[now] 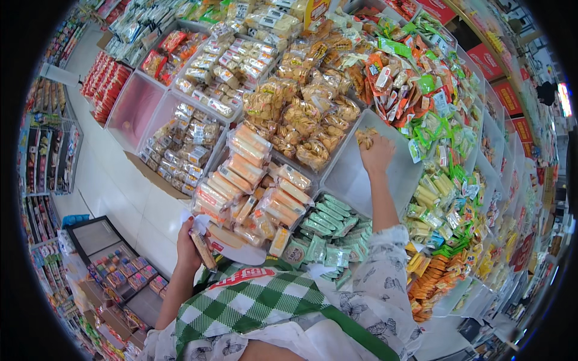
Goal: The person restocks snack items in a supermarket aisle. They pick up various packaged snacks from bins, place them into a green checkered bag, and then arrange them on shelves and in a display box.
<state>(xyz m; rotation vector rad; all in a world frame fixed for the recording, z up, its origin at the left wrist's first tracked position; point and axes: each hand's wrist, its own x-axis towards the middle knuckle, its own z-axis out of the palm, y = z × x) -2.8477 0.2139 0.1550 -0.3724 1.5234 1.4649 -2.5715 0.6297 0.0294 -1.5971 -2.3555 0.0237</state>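
Note:
My left hand (186, 248), low at the left, grips a wrapped snack bar (203, 251) with pale grains, along with a crumpled white piece of paper or film (197, 221). My right arm stretches forward over a translucent plastic bin (345, 176). Inside that bin's outline, my right hand (378, 154) has its fingers on a small yellowish-brown packet (365, 137), partly hidden by them. Beside this bin lie clear bags of round biscuits (311, 115). Nearer to me are packs of long pale cakes (246, 176) and mint-green wrapped packets (329, 216).
Orange and green snack packets (397, 85) heap up on the right. A pinkish-looking bin (135, 104) and a bin of grain bars (185, 146) stand left. Tiled floor (117, 180) separates them from a low display of small boxes (131, 270). Shelves (45, 153) line the far left.

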